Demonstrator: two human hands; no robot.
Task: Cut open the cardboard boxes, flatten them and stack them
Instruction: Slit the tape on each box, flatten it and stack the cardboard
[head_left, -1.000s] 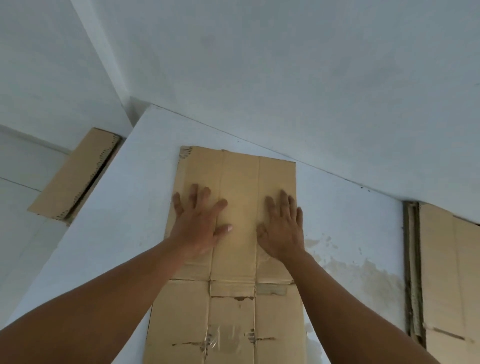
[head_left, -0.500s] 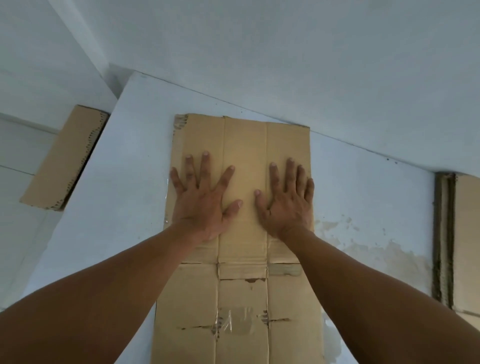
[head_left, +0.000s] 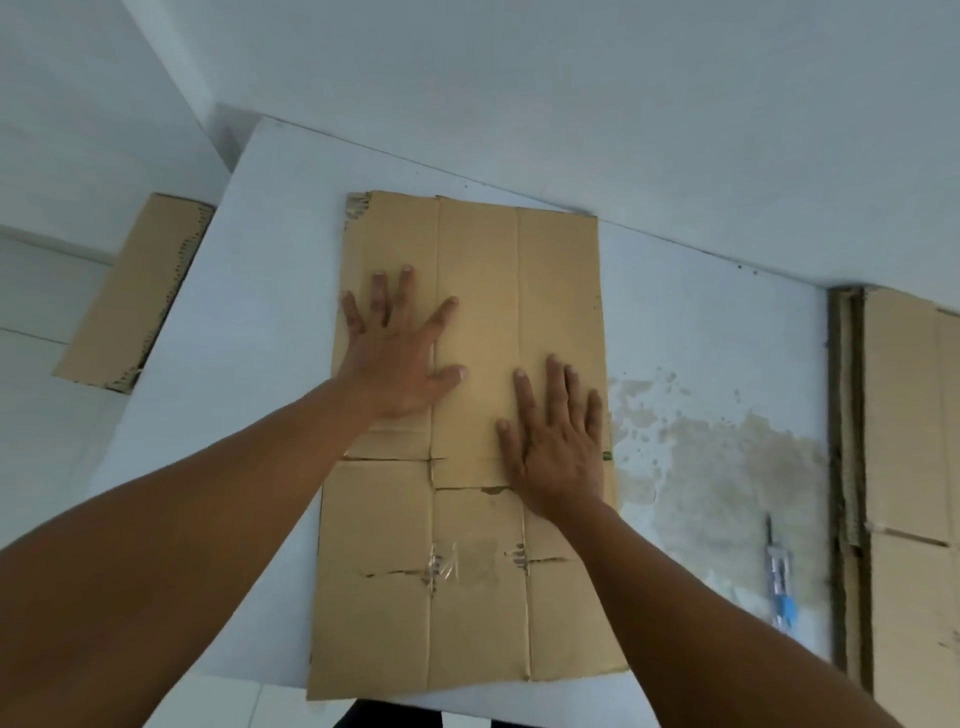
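Note:
A flattened brown cardboard box (head_left: 478, 613) lies lengthwise on the white table (head_left: 249, 291), its near edge hanging just over the table's front. My left hand (head_left: 397, 353) presses flat on its far left panel with fingers spread. My right hand (head_left: 558, 441) lies flat lower down on the right panel, fingers straight. A utility knife with a blue end (head_left: 779, 577) rests on the table to the right of the box.
A stack of flattened cardboard (head_left: 904, 467) stands at the table's right edge. Another cardboard piece (head_left: 132, 296) leans beside the table on the left. A white wall runs along the table's far side. The tabletop has a worn, stained patch (head_left: 717, 457).
My right hand has slid back toward me along the right panel. My left hand stays pressed on the far left panel. The view has dropped, showing the box's near end and the knife.

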